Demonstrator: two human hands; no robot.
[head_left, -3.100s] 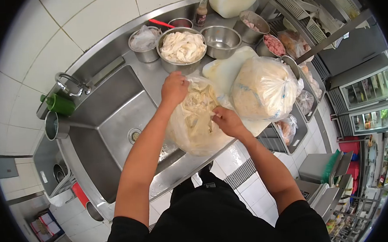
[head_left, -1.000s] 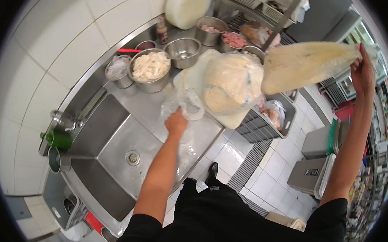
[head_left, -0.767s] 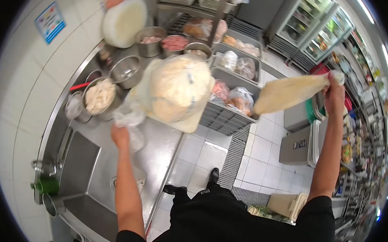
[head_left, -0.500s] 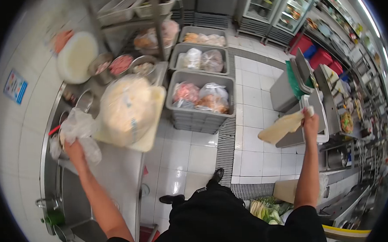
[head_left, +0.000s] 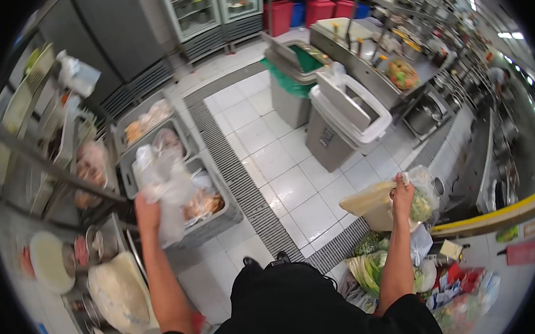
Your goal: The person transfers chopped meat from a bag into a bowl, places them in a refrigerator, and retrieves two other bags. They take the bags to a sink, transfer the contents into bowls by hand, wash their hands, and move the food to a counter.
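My left hand grips a crumpled empty clear plastic bag, held up in front of the grey tubs. My right hand is closed on the neck of a long pale yellow bag of food, held out to the right over the floor tiles, above a heap of bagged greens. A large clear bag of pale food lies on a white cutting board at the lower left.
Grey tubs holding bagged food stand on the floor at left under a metal rack. Two lidded grey bins stand mid-floor. A floor drain grate runs diagonally. Steel bowls and a counter line the left; glass-door fridges stand at the back.
I have turned away from the sink counter toward the open floor. My right hand lifted the yellow bag out of the clear bag and swung it right and down; my left hand kept the empty bag.
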